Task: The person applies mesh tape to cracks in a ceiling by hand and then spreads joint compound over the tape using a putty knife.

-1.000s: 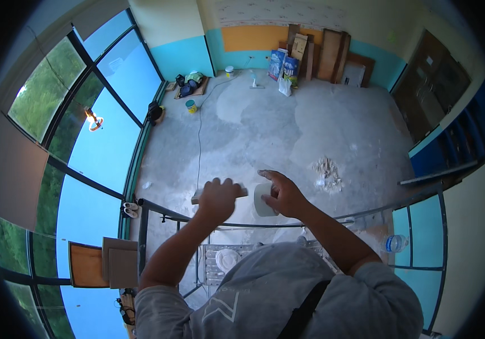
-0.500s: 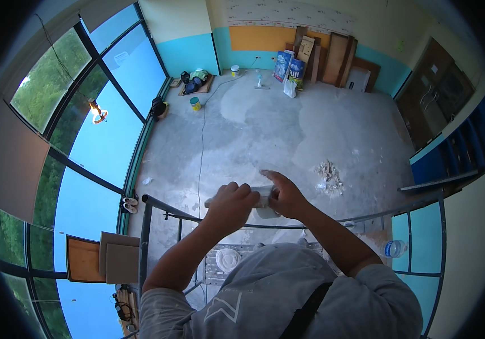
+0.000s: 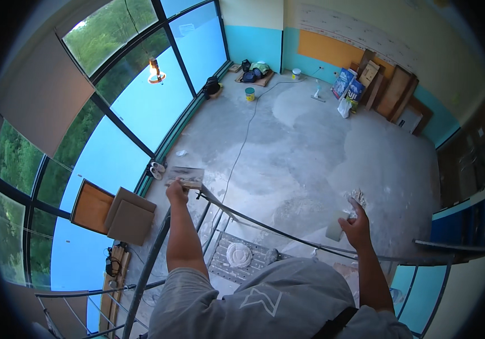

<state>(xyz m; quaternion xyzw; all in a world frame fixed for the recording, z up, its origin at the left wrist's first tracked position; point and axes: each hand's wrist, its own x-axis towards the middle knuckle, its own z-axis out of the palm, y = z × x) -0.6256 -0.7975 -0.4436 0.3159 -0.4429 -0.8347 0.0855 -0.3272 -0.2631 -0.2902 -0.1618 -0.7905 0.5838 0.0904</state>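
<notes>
My left hand (image 3: 178,193) is raised out to the left, closed round the near side of a flat rectangular plastering trowel (image 3: 187,174) smeared with grey. Farther right, my right hand (image 3: 356,228) grips a pale, flat scraper blade (image 3: 337,226) between thumb and fingers, with its index finger stretched forward. How the handles sit in either palm is hidden. Both hands are near the metal rail (image 3: 276,230) of the scaffold, and they are well apart. Below them, a round white bundle (image 3: 238,255) lies on the slotted scaffold platform (image 3: 220,265).
A lit lamp (image 3: 155,72) hangs by the windows. Brown boards (image 3: 132,214) lean at the left. On the floor are a cable (image 3: 246,135), a rubble heap (image 3: 357,198), a green tub (image 3: 250,95), bags (image 3: 344,85) and wooden panels (image 3: 394,93). A clear bottle (image 3: 396,296) is at the right.
My hands, together in front of me before, have spread apart: the left went left with the trowel, the right went right with the scraper. The whole view has turned and shifted.
</notes>
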